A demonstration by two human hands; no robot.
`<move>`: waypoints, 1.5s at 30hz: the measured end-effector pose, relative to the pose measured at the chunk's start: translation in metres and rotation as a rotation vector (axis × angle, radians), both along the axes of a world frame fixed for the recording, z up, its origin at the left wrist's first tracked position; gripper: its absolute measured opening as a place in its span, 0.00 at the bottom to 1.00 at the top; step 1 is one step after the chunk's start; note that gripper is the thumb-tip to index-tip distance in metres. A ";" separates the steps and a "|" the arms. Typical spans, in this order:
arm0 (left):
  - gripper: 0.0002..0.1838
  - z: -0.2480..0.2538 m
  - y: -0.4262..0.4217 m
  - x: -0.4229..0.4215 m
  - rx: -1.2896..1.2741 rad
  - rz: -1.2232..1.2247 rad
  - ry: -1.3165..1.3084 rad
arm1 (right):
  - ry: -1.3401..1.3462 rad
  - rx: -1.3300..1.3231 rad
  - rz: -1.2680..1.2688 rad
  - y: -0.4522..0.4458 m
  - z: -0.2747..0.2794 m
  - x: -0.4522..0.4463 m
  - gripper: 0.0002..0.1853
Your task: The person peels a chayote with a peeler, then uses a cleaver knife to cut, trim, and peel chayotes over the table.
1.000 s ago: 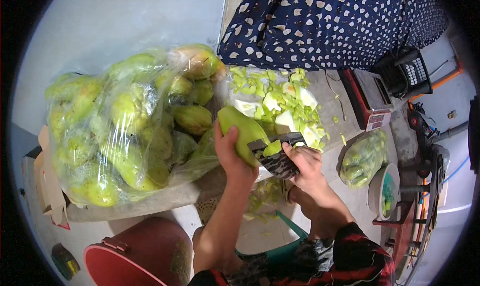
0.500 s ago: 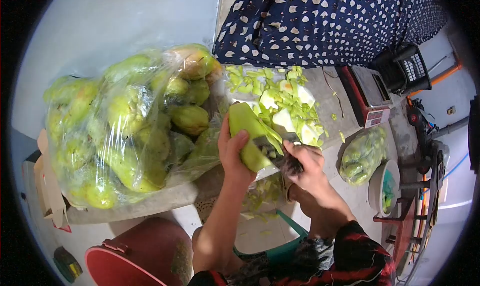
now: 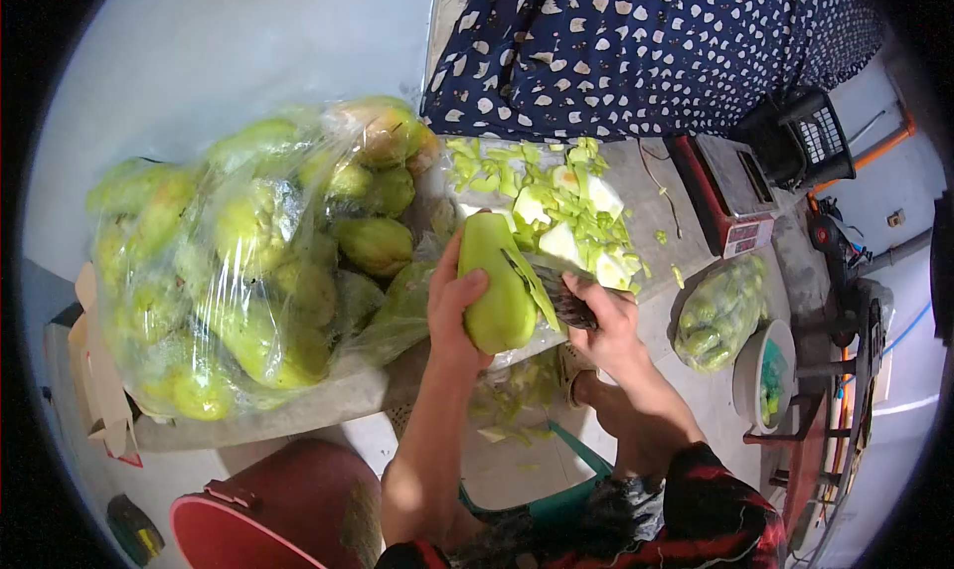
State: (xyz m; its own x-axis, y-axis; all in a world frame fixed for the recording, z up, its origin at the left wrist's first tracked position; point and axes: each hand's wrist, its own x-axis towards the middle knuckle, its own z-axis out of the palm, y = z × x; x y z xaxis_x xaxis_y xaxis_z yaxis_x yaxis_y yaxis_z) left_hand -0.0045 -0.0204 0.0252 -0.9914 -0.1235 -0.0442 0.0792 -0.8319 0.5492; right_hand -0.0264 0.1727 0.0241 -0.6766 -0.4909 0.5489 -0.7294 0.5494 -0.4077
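My left hand [image 3: 455, 306] is wrapped round a large, partly peeled green papaya [image 3: 494, 306], held up in front of the counter edge. In my right hand [image 3: 606, 321] is a knife [image 3: 568, 299] with a dark handle, its blade against the right side of the fruit. A strip of green peel [image 3: 534, 283] hangs loose along that side. Just beyond lies a heap of green peel pieces [image 3: 586, 216] with white chunks of fruit among them.
A clear plastic bag [image 3: 248, 261] full of green papayas covers the counter's left. To the right are a red scale [image 3: 720, 196], a bag of green pieces [image 3: 725, 311] and a white bucket [image 3: 747, 375]. A red bin [image 3: 278, 499] and more peelings [image 3: 522, 390] are below.
The papaya has turned more upright and toward me. My right hand with the knife has shifted slightly, and the blade now lies higher along the fruit's right side.
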 end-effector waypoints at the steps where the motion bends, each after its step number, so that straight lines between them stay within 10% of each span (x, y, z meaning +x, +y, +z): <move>1: 0.39 0.002 0.000 0.003 0.011 -0.014 -0.002 | 0.008 0.026 -0.020 0.000 0.005 0.004 0.23; 11: 0.42 0.008 0.001 0.004 0.039 -0.134 0.060 | 0.125 0.018 -0.049 -0.005 0.010 0.009 0.25; 14: 0.39 0.002 0.006 0.008 0.052 -0.183 -0.046 | -0.303 0.132 -0.355 0.002 -0.009 -0.012 0.19; 21: 0.25 -0.017 0.006 -0.006 0.394 -0.095 -0.171 | -0.366 0.192 -0.471 0.010 -0.012 -0.021 0.16; 29: 0.26 -0.010 0.009 -0.009 0.372 0.056 -0.318 | 0.231 0.055 0.150 -0.007 0.002 0.003 0.24; 45: 0.26 -0.018 0.019 -0.008 0.302 0.128 -0.280 | 0.409 0.109 0.131 -0.018 -0.004 0.007 0.19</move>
State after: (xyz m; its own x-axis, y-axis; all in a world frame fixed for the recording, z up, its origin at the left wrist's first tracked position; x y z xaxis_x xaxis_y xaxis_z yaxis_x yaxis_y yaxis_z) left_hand -0.0128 -0.0017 0.0071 -0.9137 -0.1846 -0.3621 0.0744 -0.9518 0.2976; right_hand -0.0195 0.1548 0.0200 -0.3425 -0.6278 0.6990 -0.8851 0.4652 -0.0159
